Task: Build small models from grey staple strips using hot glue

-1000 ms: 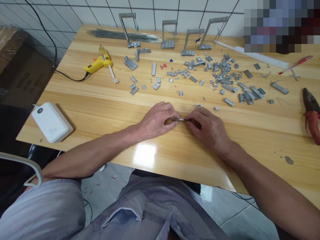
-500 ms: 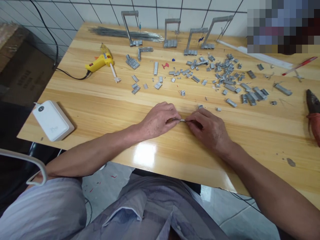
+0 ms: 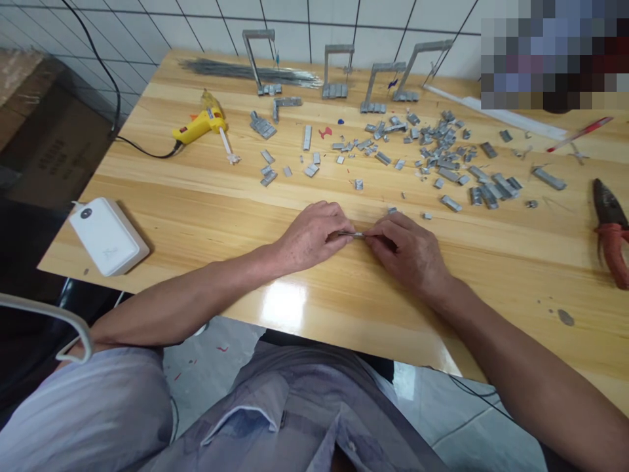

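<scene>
My left hand (image 3: 317,233) and my right hand (image 3: 410,252) meet close together above the wooden table (image 3: 206,229). Both are closed, fingertips pinching opposite ends of a thin grey metal strip (image 3: 358,234). Only a short middle length of the strip shows; the fingers cover the rest. Just beyond my right hand lies a small staple block (image 3: 392,210), partly hidden by the fingers. Another little grey piece (image 3: 427,216) rests to its right. Farther off, many loose staple pieces (image 3: 442,147) are scattered in a heap.
Several grey upright frames (image 3: 337,90) stand along the tiled wall, near a bundle of thin wires (image 3: 221,67). A yellow glue gun (image 3: 199,126) and a white power bank (image 3: 105,236) are at left. Red-handled pliers (image 3: 612,242) and a red pen (image 3: 580,134) lie at right.
The camera view has shifted slightly, so the table's objects sit a little differently in the picture. Both hands keep their pinch on the strip, with slightly more of it showing.
</scene>
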`<state>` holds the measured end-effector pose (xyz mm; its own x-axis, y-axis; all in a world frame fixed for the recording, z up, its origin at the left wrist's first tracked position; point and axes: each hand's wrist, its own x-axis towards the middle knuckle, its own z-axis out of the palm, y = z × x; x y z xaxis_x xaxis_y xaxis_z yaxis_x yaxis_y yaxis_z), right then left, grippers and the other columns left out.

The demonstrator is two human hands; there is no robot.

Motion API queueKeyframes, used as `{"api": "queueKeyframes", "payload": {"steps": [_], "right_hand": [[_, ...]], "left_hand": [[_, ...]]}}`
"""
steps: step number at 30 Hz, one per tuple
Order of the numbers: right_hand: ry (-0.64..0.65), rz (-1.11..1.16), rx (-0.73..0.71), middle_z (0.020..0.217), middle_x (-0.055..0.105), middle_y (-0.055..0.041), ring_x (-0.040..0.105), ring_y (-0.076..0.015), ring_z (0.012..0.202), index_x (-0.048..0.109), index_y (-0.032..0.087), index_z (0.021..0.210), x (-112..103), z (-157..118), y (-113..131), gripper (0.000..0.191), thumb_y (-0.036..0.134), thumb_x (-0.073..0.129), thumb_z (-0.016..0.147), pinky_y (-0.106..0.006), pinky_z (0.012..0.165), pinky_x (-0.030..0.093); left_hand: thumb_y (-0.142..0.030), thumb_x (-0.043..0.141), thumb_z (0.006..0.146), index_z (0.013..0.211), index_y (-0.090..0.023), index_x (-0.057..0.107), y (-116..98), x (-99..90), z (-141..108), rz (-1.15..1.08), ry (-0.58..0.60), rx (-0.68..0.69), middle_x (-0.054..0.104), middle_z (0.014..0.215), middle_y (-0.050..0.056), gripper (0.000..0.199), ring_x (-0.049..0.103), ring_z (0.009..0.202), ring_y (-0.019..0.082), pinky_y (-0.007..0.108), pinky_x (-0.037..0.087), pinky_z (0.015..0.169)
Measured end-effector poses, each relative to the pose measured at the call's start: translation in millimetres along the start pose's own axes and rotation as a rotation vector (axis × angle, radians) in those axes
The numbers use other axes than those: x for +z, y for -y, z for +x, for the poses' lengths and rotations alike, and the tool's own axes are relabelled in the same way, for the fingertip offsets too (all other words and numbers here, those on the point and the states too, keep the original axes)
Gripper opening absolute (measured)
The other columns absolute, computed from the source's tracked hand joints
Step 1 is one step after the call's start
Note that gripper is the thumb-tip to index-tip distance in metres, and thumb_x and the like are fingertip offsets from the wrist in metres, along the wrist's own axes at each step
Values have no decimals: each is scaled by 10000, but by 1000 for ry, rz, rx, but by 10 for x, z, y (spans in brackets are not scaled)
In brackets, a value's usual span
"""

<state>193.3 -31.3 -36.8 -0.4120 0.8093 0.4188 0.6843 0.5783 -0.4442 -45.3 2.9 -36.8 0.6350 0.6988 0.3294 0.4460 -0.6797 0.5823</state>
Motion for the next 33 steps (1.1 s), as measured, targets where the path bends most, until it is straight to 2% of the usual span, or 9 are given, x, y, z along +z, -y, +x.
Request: {"api": "queueKeyframes", "payload": {"steps": [3, 5, 12, 21, 25, 33], "right_hand": [[1, -34, 28, 1003, 746, -95, 709, -210, 870, 768, 200, 1080, 4, -2, 12, 179, 236, 601, 1025, -321, 684, 529], [0, -59, 33, 1031, 744, -107, 704, -216, 871, 765, 192, 1121, 6, -9, 20, 197, 256, 604, 1026, -322, 668, 521], [22, -98, 45, 1005, 756, -87, 711, -214, 867, 781, 205, 1074, 5, -20, 19, 180, 275, 626, 1016, -316, 671, 508], [39, -97, 51, 1006, 760, -90, 699, -216, 899, 788, 231, 1055, 2, -5, -5, 243, 290, 553, 1056, -327, 693, 509], [28, -85, 87, 1002, 753, -90, 689, -212, 872, 783, 225, 1035, 2, 17, 10, 241, 302, 556, 1055, -322, 674, 497], [6, -90, 90, 966, 748, -85, 677, -208, 842, 783, 216, 1005, 34, 27, 12, 239, 309, 567, 1050, -316, 662, 474]], "left_hand": [[-220, 680, 967, 1220, -192, 713, -18, -13, -11, -46, -34, -26, 667, 1079, 85, 256, 644, 1025, 207, 358, 538, 903], [-207, 681, 960, 1228, -194, 704, -21, -19, -17, -56, -41, -34, 653, 1094, 87, 270, 636, 1028, 201, 348, 546, 899], [-217, 652, 996, 1073, -187, 742, 17, 10, -11, 36, -42, 27, 680, 973, 64, 122, 625, 943, 202, 375, 519, 896], [-242, 589, 1043, 1029, -199, 757, 12, -2, 8, 37, -23, 8, 717, 970, 63, 174, 642, 950, 196, 371, 514, 911], [-253, 578, 1053, 951, -189, 753, 3, 5, 31, 38, -43, -17, 702, 947, 63, 212, 638, 938, 189, 355, 520, 902], [-236, 571, 1053, 923, -173, 744, -15, 9, 47, 59, -40, -11, 691, 918, 63, 225, 627, 904, 187, 346, 505, 862]]}}
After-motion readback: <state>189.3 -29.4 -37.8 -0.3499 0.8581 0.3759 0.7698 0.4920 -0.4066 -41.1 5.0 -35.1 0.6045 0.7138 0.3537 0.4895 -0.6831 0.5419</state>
